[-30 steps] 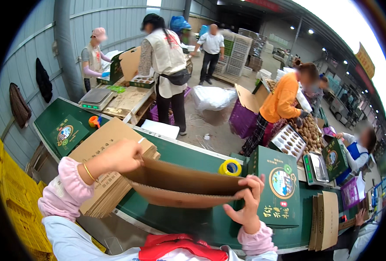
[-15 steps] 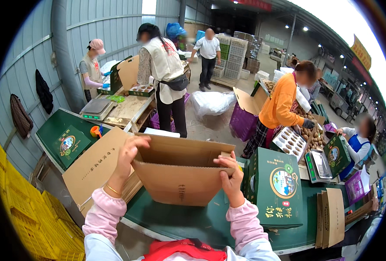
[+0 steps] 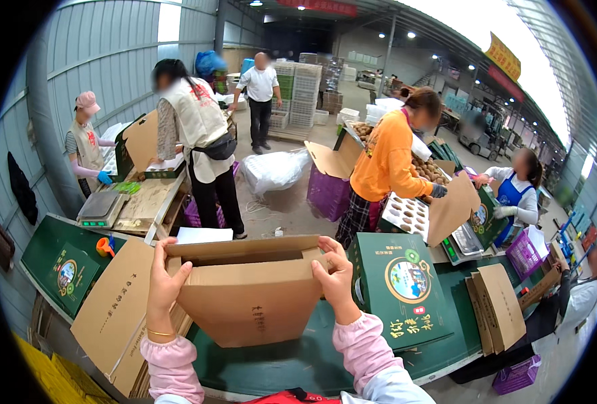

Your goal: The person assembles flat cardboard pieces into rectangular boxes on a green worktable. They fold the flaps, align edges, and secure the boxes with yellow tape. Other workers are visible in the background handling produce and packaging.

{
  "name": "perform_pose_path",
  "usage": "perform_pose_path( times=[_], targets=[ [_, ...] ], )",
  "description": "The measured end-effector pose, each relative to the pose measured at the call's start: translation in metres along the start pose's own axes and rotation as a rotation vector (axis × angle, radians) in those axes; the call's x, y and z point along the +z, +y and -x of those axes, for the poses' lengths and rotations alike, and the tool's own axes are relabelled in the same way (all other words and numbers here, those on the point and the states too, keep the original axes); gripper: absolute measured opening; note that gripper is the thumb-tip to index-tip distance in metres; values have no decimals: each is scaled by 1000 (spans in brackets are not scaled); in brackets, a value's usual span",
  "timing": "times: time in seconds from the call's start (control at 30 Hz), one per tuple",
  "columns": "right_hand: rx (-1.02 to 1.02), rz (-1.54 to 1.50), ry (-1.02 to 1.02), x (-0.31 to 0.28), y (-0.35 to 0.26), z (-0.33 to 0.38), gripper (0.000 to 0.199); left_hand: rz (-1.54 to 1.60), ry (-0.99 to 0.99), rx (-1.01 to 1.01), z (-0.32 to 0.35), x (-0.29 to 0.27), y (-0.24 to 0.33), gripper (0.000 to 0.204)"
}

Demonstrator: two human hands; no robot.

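Note:
A plain brown cardboard box point(image 3: 248, 311) stands in front of me on the green work surface point(image 3: 264, 363), its narrow opening facing up. My left hand point(image 3: 166, 279) holds its upper left corner, with the thumb on the near panel and the fingers behind. At the upper right corner my right hand point(image 3: 336, 277) grips the cardboard in the same way. Close by my right hand is a green printed carton point(image 3: 406, 286) with a round picture. Beside my left forearm lies a stack of flat brown cardboard sheets point(image 3: 120, 313).
Several folded brown cardboard pieces point(image 3: 497, 306) stand at the right. A green flat carton point(image 3: 76, 276) and an orange tape dispenser point(image 3: 104, 247) lie at the left. Yellow crates point(image 3: 56, 370) are at lower left. Across from me, a person in orange point(image 3: 389, 158) works beside a white tray point(image 3: 406, 215).
The view has turned to the right. Both hands have shifted their hold on the box's upper corners, and its opening looks narrower. The person in orange now has a brown cardboard flap upright in front.

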State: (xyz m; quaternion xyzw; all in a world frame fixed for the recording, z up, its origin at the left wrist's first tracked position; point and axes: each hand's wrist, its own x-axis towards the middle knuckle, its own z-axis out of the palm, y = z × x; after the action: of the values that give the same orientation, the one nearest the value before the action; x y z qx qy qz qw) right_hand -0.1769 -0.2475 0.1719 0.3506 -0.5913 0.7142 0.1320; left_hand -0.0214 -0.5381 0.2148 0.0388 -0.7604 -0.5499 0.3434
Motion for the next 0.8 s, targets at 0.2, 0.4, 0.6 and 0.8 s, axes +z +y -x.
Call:
perform_pose_path(
  times=[0.2, 0.4, 0.6, 0.8],
  targets=[
    [-299, 703, -280, 11, -46, -9, 59, -162, -168, 126, 13, -28, 2, 52],
    [-325, 888, -440, 7, -69, 16, 66, -255, -426, 395, 8, -38, 2, 57],
    [-258, 1204, -738, 30, -91, 3, 70, -244, -303, 414, 14, -35, -4, 47],
    [-281, 1047, -1128, 66, -74, -35, 93, -243, -373, 461, 19, -21, -2, 47]
  ],
)
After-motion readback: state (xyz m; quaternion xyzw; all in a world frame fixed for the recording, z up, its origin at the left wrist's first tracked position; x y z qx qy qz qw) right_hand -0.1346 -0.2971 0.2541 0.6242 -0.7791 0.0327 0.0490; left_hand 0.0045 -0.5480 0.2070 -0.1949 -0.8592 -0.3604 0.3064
